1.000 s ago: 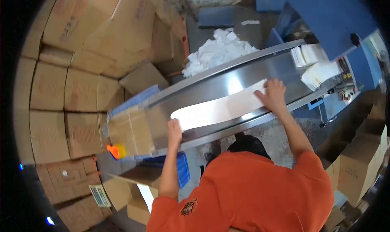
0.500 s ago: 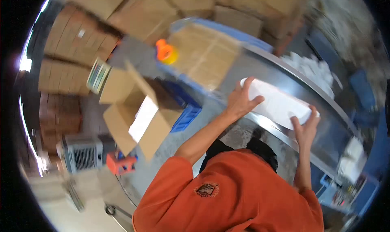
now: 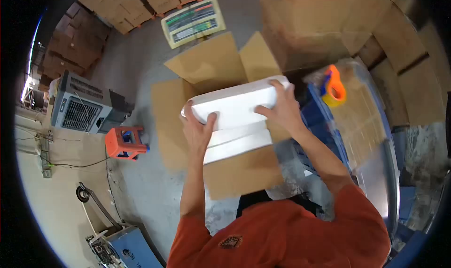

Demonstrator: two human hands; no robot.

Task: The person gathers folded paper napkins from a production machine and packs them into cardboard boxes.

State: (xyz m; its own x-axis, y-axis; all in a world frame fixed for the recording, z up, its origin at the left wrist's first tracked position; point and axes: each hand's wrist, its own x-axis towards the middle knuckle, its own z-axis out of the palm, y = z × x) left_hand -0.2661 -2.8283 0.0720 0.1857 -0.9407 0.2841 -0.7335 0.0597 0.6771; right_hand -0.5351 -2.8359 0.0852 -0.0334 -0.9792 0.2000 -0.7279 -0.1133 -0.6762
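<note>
A long white rectangular pack (image 3: pixel 237 108) with rounded edges is gripped between my two hands. My left hand (image 3: pixel 198 129) closes on its left end, thumb on the near face. At the right end, my right hand (image 3: pixel 283 106) holds it the same way. The pack is above an open cardboard box (image 3: pixel 242 174) with its flaps spread outward. Below it, more white packs (image 3: pixel 239 146) lie side by side inside the box. The held pack hides the far part of the box's inside.
To the right, an orange and yellow tape dispenser (image 3: pixel 334 87) sits on a flat carton (image 3: pixel 359 122) beside a blue crate (image 3: pixel 317 120) and a metal table (image 3: pixel 376 183). A scale display (image 3: pixel 193 23) stands behind the box. On the left are a red stool (image 3: pixel 126 142) and an air cooler (image 3: pixel 84 106).
My view has turned left. Both hands have carried the white pack from over the metal table to above the open cardboard box.
</note>
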